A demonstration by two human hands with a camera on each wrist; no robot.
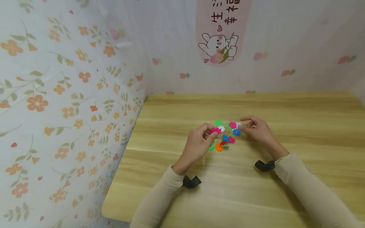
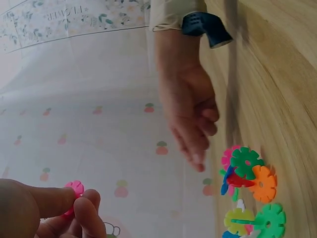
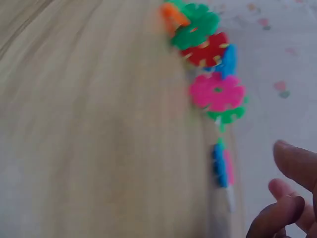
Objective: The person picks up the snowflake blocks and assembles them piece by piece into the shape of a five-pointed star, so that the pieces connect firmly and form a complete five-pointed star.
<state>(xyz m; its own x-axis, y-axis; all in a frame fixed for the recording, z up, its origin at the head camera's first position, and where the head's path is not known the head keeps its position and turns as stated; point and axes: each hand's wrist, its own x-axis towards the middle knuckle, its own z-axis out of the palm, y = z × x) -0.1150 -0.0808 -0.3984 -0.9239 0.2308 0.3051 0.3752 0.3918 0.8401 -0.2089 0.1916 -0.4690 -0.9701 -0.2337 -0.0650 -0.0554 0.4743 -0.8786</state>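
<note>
My left hand (image 1: 197, 142) pinches a pink notched plastic snowflake disc (image 2: 75, 187) between thumb and fingers, above the table. Beside it in the head view is a white disc (image 1: 221, 128); whether the two are joined I cannot tell. My right hand (image 1: 259, 130) is at the right of the pieces, fingers loosely bent and apart, holding nothing. Close to its fingertips lie a blue disc (image 1: 236, 132) and a pink disc (image 1: 232, 125). Interlocked discs stand between the hands, including an orange one (image 2: 264, 184), a dark green one (image 2: 247, 162) and a red one (image 3: 205, 51).
The wooden table (image 1: 308, 126) meets a white printed curtain (image 1: 171, 47) at the back. A flowered curtain (image 1: 65, 95) hangs along the left edge. Black bent pieces (image 1: 191, 182) stick out at both sleeve cuffs. A bright green disc (image 1: 218, 122) lies behind the left hand.
</note>
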